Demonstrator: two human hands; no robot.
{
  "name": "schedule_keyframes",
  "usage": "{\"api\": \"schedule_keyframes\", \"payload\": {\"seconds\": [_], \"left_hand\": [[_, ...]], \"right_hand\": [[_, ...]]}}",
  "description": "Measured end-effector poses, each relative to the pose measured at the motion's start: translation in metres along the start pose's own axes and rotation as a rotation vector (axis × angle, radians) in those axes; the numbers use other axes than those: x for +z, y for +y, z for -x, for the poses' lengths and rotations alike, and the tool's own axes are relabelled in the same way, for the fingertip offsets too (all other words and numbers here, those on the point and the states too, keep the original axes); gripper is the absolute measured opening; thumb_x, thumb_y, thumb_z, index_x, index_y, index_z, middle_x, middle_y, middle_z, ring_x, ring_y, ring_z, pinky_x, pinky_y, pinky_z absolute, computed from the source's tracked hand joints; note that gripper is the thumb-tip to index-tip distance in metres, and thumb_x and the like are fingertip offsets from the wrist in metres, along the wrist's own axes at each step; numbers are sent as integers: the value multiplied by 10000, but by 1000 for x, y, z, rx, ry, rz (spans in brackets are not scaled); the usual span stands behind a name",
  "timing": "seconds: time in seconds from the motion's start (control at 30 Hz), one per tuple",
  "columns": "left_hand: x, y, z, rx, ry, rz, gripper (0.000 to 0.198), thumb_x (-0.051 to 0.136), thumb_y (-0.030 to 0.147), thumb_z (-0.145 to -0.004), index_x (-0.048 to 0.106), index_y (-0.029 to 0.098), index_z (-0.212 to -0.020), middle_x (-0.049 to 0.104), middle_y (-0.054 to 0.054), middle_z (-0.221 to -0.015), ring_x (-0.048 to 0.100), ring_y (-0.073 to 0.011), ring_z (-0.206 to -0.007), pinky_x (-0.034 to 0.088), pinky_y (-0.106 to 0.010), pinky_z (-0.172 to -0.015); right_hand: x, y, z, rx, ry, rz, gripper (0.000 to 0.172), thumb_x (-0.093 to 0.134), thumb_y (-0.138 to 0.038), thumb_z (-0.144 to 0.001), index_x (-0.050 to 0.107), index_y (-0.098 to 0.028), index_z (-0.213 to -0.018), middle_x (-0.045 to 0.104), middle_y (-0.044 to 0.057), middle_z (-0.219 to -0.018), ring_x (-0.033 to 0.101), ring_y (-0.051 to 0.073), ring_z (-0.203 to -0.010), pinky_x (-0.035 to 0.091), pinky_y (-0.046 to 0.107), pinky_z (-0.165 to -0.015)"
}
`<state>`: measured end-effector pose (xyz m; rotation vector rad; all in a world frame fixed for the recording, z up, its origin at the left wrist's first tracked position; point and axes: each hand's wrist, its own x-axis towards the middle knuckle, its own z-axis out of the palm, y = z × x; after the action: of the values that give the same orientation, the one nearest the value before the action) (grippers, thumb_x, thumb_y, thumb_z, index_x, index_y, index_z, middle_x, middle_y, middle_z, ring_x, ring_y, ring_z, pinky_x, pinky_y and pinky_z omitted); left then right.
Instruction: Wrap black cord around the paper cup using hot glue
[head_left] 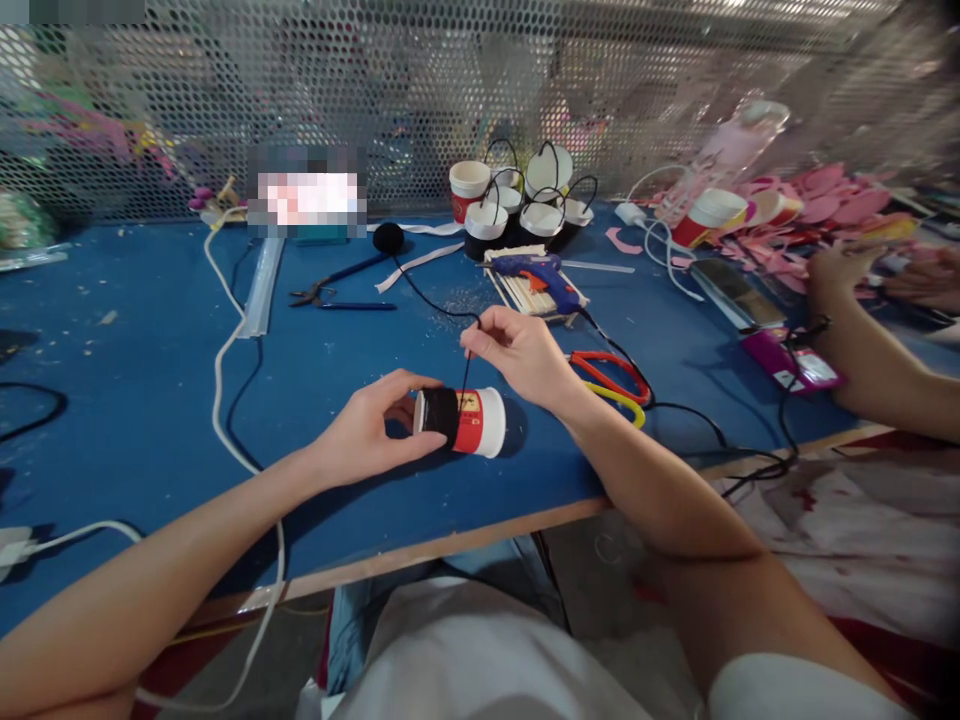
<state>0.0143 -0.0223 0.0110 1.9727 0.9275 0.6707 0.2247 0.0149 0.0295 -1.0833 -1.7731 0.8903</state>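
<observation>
A paper cup (480, 420), red and white, lies on its side in my left hand (382, 420), its rim facing right. Black cord (441, 414) is wrapped around the part near its base. My left thumb and fingers close around that wrapped part. Above the cup, my right hand (517, 350) pinches the black cord, which runs down to the cup. From my right fingers the cord continues back to a round black ball of cord (388, 238) on the table.
Behind are black-wrapped cups (485, 222), a blue glue gun (544, 280) on a stick pad, and pliers (337, 278). Scissors (611, 375) lie beside my right forearm. A white cable (217, 390) crosses the left side. At right, another person's arm (862, 320) reaches near pink pieces (825, 200).
</observation>
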Motion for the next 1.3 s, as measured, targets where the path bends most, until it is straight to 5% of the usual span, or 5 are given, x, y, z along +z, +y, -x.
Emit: {"api": "schedule_keyframes", "payload": {"seconds": [0.5,0.8,1.03,1.17,1.3], "left_hand": [[-1,3,2,238,31,-206,479,660,307,-754,489,176,-1183,533,-111,-1118,556,-206,-984,529,-325,-798],[-4,2,2,305,26,-374,465,621,287,-788,465,191,-1215,499,-121,-1208,498,-237,-1131,441,-405,-963],[-1,-1,3,81,2,-31,631,696,379,-716,411,195,-1247,573,-112,-1133,620,-216,-932,542,-371,-806],[2,-2,2,-99,-27,161,467,607,395,-791,459,159,-1166,635,-95,-989,656,-176,-748,563,-307,-640],[3,2,3,-123,-21,160,439,617,386,-781,480,147,-1123,652,-83,-942,661,-183,-759,564,-327,-674]], "right_hand": [[5,-5,4,-1,-28,114,312,507,-440,-840,458,-182,-670,563,-7,-641,506,105,-609,381,245,-594],[10,-2,4,40,-97,274,297,511,-408,-835,464,-181,-649,512,-30,-610,423,86,-568,311,236,-557],[12,-6,7,53,-122,341,259,525,-358,-828,475,-181,-645,482,-40,-571,404,80,-539,273,232,-525],[14,-8,9,56,-130,347,251,523,-351,-827,492,-178,-647,494,-38,-583,405,77,-541,269,237,-535],[13,-11,9,63,-129,290,247,541,-352,-818,496,-178,-649,498,-44,-586,408,73,-544,285,233,-545]]}}
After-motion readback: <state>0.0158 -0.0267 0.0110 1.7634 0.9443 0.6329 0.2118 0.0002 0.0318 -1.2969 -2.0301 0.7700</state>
